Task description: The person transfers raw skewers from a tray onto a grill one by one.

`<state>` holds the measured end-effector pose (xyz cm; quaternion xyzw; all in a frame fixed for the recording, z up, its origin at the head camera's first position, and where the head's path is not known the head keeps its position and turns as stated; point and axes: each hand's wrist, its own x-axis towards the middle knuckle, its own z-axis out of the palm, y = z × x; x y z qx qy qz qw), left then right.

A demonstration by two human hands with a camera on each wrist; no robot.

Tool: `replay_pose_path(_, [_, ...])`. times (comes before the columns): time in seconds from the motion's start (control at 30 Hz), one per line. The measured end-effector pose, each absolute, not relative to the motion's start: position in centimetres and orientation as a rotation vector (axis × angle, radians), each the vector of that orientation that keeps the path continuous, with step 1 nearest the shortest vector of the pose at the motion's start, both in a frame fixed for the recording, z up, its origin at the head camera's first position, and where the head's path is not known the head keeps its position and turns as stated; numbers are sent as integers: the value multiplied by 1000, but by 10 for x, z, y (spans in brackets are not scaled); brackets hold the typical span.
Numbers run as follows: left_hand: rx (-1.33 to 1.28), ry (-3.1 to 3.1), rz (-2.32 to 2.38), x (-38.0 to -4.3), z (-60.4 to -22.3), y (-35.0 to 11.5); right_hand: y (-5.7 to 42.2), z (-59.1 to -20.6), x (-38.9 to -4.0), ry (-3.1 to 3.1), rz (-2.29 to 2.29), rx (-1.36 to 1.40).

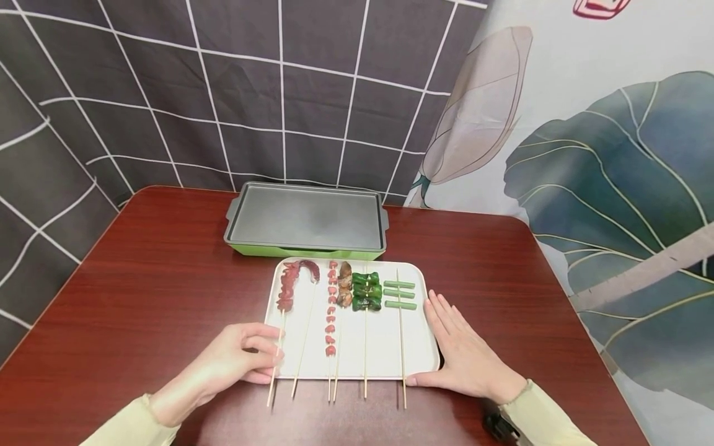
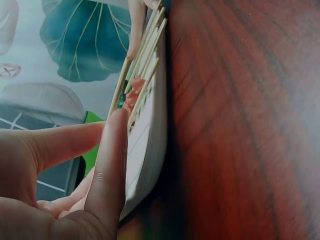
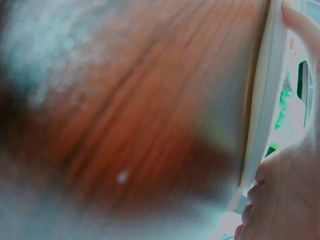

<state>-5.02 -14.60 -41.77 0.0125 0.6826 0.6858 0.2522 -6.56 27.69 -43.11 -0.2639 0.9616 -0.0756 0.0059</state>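
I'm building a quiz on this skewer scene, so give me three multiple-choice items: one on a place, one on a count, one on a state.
1. Where does the grill pan stand?
A. beyond the white tray
B. left of it
C. on it

2. How many short green sticks are on the rightmost skewer?
A. one
B. three
C. six

3. How is the right hand?
A. clenched in a fist
B. lifted high
C. flat against the tray's right edge

Answers: 1 A, the pan lies behind the tray; 2 B, three pieces show; 3 C, straight fingers lie along the rim.
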Motion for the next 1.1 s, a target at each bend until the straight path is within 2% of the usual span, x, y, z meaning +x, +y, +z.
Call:
replay_pose_path(0.83, [188, 1927, 1828, -54, -390, -144, 276, -428, -66, 3010, -249, -840])
replay_pose_path(1.1, [157, 2007, 1867, -67, -381, -152, 276, -428, -65, 2999, -248, -814])
